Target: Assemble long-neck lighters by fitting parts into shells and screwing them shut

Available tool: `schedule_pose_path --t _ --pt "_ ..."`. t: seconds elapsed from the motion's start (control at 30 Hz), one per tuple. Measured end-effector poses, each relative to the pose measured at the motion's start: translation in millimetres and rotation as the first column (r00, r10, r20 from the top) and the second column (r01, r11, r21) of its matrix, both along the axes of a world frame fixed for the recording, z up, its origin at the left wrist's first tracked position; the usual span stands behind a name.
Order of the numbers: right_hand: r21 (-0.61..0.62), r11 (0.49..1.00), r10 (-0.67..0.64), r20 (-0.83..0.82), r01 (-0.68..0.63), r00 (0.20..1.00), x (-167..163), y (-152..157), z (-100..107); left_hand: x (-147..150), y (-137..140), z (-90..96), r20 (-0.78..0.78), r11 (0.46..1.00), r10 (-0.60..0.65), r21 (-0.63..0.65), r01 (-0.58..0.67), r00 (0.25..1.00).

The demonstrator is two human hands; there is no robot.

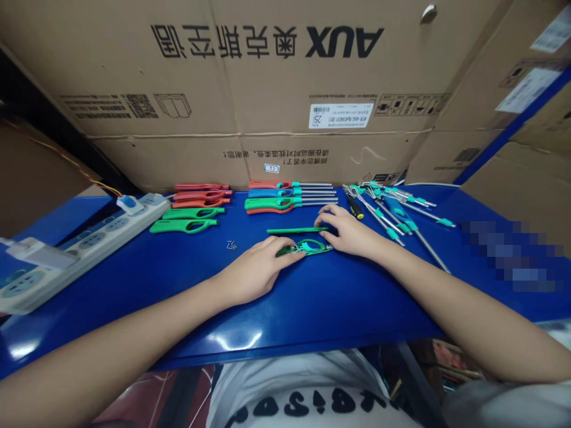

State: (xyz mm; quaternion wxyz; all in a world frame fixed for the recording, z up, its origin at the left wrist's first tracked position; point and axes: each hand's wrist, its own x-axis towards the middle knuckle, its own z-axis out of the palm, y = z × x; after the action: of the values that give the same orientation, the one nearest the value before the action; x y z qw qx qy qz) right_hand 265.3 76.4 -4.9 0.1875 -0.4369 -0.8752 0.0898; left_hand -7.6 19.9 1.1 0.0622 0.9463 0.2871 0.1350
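In the middle of the blue table lies an open green gas lighter (312, 246), its inner parts and a turquoise trigger showing. My left hand (256, 267) holds its handle end, thumb and fingers closed on either side. At the other end, the thumb of my right hand (350, 232) presses by the metal nozzle, with the fingers curled behind. Just beyond the lighter is a separate green casing half (294, 230), seen edge-on; its right end sits at my right fingertips. Whether those fingers touch this half is unclear.
Several small screws (232, 245) lie left of my hands. Beyond them are red and green casings (191, 213) and lighters with metal tubes (285, 196). A screwdriver (355, 207) and loose tube assemblies (401, 208) lie right. A power strip (89, 244) runs along the left; cardboard (250, 119) stands behind.
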Motion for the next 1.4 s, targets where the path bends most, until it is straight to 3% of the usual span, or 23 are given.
schedule_pose_path --t 0.13,0.33,0.43,0.53,0.6,0.7,0.77,0.87,0.93,1.1,1.4 --pt "-0.039 0.998 0.037 -0.059 -0.040 0.998 -1 -2 7 0 -1 0.6 -0.029 1.000 0.006 0.012 -0.006 1.000" --pt "0.000 0.996 0.085 0.057 -0.085 0.995 -4 -8 15 -2 1 -0.1 -0.008 1.000 0.006 0.025 -0.006 1.000" --pt "-0.001 0.998 0.061 -0.059 -0.061 0.996 -5 -8 14 -4 3 1.5 0.065 0.998 0.017 0.062 -0.021 0.998" --pt "-0.118 0.993 -0.010 -0.295 -0.026 0.955 -8 -8 12 -6 5 5.6 0.160 0.987 0.071 0.129 -0.093 0.985" --pt "-0.259 0.965 -0.088 -0.442 -0.034 0.893 -10 -8 12 -7 7 8.4 0.193 0.971 0.115 0.186 -0.151 0.974" --pt "-0.474 0.872 -0.196 -0.568 -0.123 0.800 -12 -7 15 -9 10 10.2 0.202 0.948 0.147 0.250 -0.196 0.968" --pt "-0.558 0.810 -0.236 -0.593 -0.182 0.770 -12 -7 18 -10 12 9.1 0.211 0.954 0.125 0.242 -0.176 0.969" --pt "-0.609 0.772 -0.264 -0.568 -0.183 0.779 -12 -8 21 -11 12 5.5 0.226 0.974 0.097 0.180 -0.139 0.969" --pt "-0.600 0.782 -0.225 -0.521 -0.166 0.824 -11 -9 21 -10 12 3.2 0.210 0.979 0.095 0.156 -0.129 0.973" --pt "-0.417 0.898 0.002 -0.309 -0.137 0.951 -9 -13 18 -9 11 2.8 0.121 0.982 0.079 0.159 -0.098 0.990" --pt "-0.211 0.948 0.212 -0.144 -0.240 0.966 -3 -15 20 -7 12 4.9 0.043 0.989 0.115 0.085 -0.118 0.992"
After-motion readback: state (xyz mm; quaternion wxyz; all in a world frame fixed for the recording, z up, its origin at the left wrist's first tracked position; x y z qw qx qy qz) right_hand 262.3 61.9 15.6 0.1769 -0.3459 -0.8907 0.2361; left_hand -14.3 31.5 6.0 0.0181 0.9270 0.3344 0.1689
